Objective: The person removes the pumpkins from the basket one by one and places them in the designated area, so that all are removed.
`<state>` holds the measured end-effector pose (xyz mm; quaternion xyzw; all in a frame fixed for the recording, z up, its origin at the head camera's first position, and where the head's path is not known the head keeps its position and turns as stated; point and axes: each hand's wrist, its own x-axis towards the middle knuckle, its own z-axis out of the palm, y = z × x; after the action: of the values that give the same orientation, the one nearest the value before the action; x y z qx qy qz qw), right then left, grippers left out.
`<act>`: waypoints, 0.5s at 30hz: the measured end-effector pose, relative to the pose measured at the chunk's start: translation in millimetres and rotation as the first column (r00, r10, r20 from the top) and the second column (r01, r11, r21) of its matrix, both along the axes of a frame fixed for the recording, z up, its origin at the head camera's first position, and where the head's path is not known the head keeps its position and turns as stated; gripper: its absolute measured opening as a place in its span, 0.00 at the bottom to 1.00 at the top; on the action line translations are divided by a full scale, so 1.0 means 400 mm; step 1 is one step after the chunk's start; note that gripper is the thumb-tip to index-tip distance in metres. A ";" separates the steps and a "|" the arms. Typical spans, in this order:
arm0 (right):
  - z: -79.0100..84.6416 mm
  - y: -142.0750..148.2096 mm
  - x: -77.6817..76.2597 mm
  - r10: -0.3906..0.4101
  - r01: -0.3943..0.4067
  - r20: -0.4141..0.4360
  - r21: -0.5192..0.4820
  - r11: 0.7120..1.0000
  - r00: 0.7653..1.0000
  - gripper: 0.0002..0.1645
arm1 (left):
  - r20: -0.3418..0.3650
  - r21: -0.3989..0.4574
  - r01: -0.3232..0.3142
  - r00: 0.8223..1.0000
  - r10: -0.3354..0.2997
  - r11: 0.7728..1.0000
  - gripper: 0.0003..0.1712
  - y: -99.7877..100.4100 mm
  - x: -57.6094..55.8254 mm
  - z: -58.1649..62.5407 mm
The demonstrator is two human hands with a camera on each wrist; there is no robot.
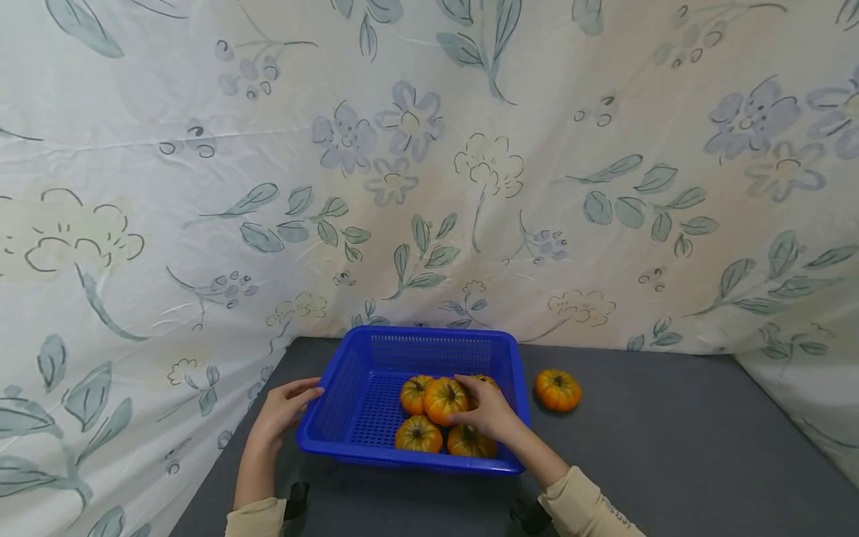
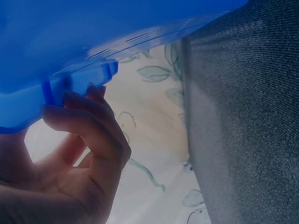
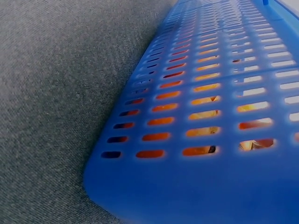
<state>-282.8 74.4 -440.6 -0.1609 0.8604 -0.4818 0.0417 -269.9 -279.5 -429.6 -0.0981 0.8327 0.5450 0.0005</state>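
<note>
A blue plastic basket (image 1: 362,403) with slotted walls holds several small orange pumpkins with greenish streaks. My left hand (image 1: 282,409) grips its left rim; in the left wrist view the curled fingers (image 2: 96,128) meet the rim from below. Inside the basket, toward the right, my right hand (image 1: 493,412) holds one pumpkin (image 1: 443,403) between thumb and fingers, on top of the others. Around it sit a pumpkin (image 1: 417,434) in front and another (image 1: 473,443) partly under the hand. The right wrist view shows the slotted wall (image 3: 187,177), orange showing through; the right hand is hidden there.
A single pumpkin (image 1: 558,390) lies on the dark grey table (image 1: 658,440) to the right of the basket. Behind and along the left hangs a pale cloth (image 1: 416,224) printed with flowers and leaves.
</note>
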 end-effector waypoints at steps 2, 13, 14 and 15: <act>0.000 -0.001 0.000 -0.006 0.006 -0.004 0.006 1.000 1.000 0.44 | 0.001 0.001 -0.001 1.000 0.001 1.000 0.31 0.000 0.000 0.000; -0.001 -0.003 0.004 -0.014 0.015 -0.021 0.028 0.999 1.000 0.43 | -0.002 -0.006 0.000 1.000 0.000 1.000 0.31 0.003 0.004 0.003; 0.000 -0.003 0.004 -0.016 0.016 -0.023 0.028 0.999 1.000 0.43 | -0.002 -0.007 0.001 1.000 -0.001 1.000 0.31 0.003 0.004 0.003; 0.001 -0.003 0.005 -0.017 0.018 -0.027 0.030 0.999 0.999 0.43 | -0.002 -0.005 0.002 1.000 -0.002 1.000 0.31 0.002 0.003 0.002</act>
<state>-281.0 73.2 -440.4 -0.1590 0.8694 -0.4670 0.0285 -268.5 -278.6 -428.7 -0.0969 0.8342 0.5429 0.0001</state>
